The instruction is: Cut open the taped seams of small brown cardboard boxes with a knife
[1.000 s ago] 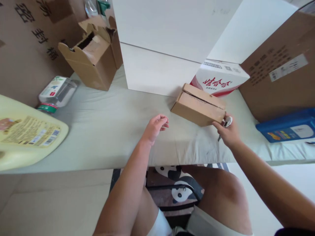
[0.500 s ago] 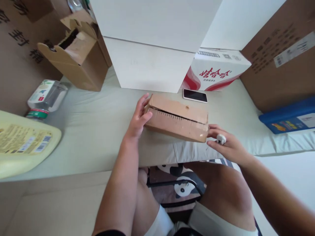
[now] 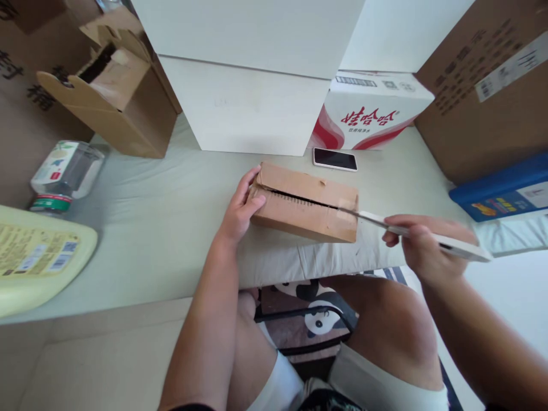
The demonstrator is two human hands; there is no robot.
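Observation:
A small brown cardboard box (image 3: 306, 221) lies on the pale green cloth surface, with a dark slit along its top seam. My left hand (image 3: 240, 210) is closed around the box's left end, thumb on top and fingers behind. In my right hand (image 3: 432, 248), to the right of the box, is a white-handled utility knife (image 3: 464, 249). Its blade points left and meets the taped right end of the seam; whether the tip is inside the slit I cannot tell.
Behind the box lie a phone (image 3: 334, 159) and a tall white box (image 3: 252, 108). A red-and-white carton (image 3: 363, 117) and a blue box (image 3: 505, 191) are to the right. At left are an opened brown box (image 3: 132, 108), a clear bottle (image 3: 68, 171) and a yellow jug (image 3: 43, 262).
My right hand has swung from the box's right end to the right, and the knife's length now shows with its blade at the seam. The left hand keeps its hold.

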